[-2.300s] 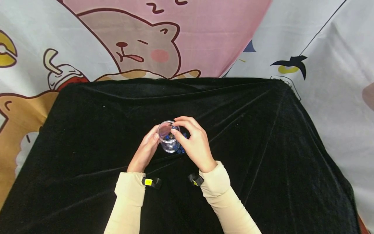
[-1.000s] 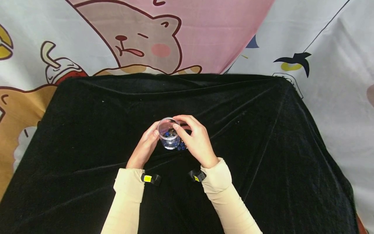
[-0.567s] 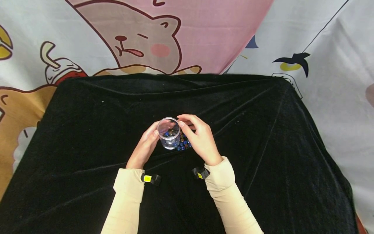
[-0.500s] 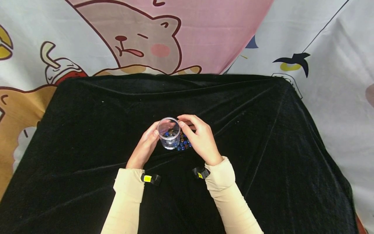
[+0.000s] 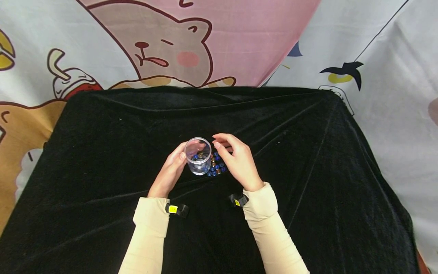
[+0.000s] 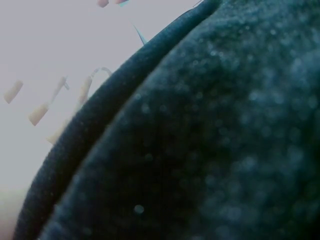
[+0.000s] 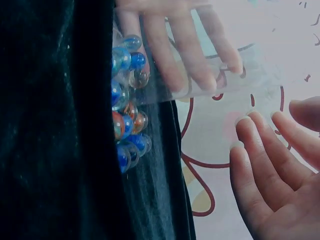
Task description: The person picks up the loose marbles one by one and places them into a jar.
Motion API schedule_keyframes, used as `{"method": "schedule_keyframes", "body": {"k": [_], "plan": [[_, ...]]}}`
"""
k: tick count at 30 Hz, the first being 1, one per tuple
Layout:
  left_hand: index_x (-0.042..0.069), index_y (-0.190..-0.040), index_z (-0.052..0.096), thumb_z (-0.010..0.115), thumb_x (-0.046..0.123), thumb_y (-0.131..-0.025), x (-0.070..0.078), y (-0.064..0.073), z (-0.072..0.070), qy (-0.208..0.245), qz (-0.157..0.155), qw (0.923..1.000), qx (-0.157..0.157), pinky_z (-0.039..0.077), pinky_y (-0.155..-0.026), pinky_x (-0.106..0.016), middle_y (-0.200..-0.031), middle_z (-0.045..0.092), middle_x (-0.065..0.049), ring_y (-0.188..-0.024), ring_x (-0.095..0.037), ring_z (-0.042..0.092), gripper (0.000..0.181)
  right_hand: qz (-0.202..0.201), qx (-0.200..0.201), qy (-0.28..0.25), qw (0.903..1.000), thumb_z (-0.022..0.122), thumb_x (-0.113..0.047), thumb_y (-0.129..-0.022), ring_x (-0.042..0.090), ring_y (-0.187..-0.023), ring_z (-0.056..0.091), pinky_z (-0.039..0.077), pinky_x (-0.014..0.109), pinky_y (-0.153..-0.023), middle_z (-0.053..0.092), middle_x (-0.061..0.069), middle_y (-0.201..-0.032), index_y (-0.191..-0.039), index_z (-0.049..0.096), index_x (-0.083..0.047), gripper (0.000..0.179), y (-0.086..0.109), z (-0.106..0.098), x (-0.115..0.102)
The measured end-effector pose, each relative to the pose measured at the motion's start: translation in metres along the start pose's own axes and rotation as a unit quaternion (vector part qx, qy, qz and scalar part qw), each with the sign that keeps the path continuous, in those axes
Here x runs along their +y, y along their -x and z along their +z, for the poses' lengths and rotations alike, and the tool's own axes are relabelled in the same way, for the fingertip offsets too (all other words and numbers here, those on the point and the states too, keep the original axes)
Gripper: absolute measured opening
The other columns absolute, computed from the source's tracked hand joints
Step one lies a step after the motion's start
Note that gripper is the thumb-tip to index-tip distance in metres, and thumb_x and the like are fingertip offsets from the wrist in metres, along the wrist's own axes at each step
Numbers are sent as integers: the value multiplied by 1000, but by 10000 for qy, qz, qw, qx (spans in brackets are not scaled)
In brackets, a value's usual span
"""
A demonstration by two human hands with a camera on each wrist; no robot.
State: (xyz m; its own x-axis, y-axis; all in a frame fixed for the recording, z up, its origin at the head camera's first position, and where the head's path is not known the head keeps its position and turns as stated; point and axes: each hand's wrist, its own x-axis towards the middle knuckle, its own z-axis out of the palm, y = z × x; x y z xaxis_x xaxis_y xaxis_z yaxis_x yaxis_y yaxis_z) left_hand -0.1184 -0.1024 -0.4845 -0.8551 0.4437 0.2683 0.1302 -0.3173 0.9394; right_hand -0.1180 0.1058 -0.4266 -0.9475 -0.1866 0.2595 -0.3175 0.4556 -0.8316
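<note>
In the head view my left hand (image 5: 171,167) grips a clear round plastic cup (image 5: 198,163) from its left side, thumb near the rim. A few blue and brownish marbles (image 5: 195,156) lie inside it. Just right of the cup, several blue and amber glass marbles (image 5: 219,167) sit on the black cloth. My right hand (image 5: 237,160) hovers over these, apart from the cup. The right wrist view has that hand (image 7: 280,170) with relaxed fingers and nothing between them. Left fingers show through the cup wall (image 7: 255,75) there. Cloth fills most of the left wrist view.
Black velvety cloth (image 5: 137,152) with folds covers the table. Behind it hangs a printed backdrop (image 5: 267,38) with a cartoon bear. Each wrist wears a black strap with a yellow mark, such as the left strap (image 5: 178,209).
My right hand has drawn back from over the cup's mouth to the right, uncovering more marbles on the cloth. My left hand keeps its grip on the cup.
</note>
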Motion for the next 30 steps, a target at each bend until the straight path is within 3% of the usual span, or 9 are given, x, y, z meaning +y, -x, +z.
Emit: {"method": "schedule_keyframes", "body": {"k": [9,23,30], "plan": [[5,-134,34,36,37,-95,2,0,0,36,23,10000,-60,17,-104,-48,-132,38,-21,-125,-31,32,51,110,-44,209,9997,52,-31,-90,1,-86,56,47,24,-76,58,-11,-99,-108,60,-18,24,-1,-4,5],[1,-133,32,31,28,-96,20,0,9,-140,38,9998,-103,14,-103,-52,-132,36,-26,-125,-36,29,46,348,-603,804,9943,53,-26,-89,5,-82,56,49,30,-73,60,-7,-97,-106,61,-16,20,-1,-7,13],[3,-133,33,32,32,-96,11,0,5,-51,-20,10000,-51,15,-102,-53,-131,37,-24,-124,-35,31,47,502,-883,1043,9893,53,-27,-90,5,-81,55,48,28,-72,59,-8,-96,-107,61,-18,21,-1,-6,17]]}}
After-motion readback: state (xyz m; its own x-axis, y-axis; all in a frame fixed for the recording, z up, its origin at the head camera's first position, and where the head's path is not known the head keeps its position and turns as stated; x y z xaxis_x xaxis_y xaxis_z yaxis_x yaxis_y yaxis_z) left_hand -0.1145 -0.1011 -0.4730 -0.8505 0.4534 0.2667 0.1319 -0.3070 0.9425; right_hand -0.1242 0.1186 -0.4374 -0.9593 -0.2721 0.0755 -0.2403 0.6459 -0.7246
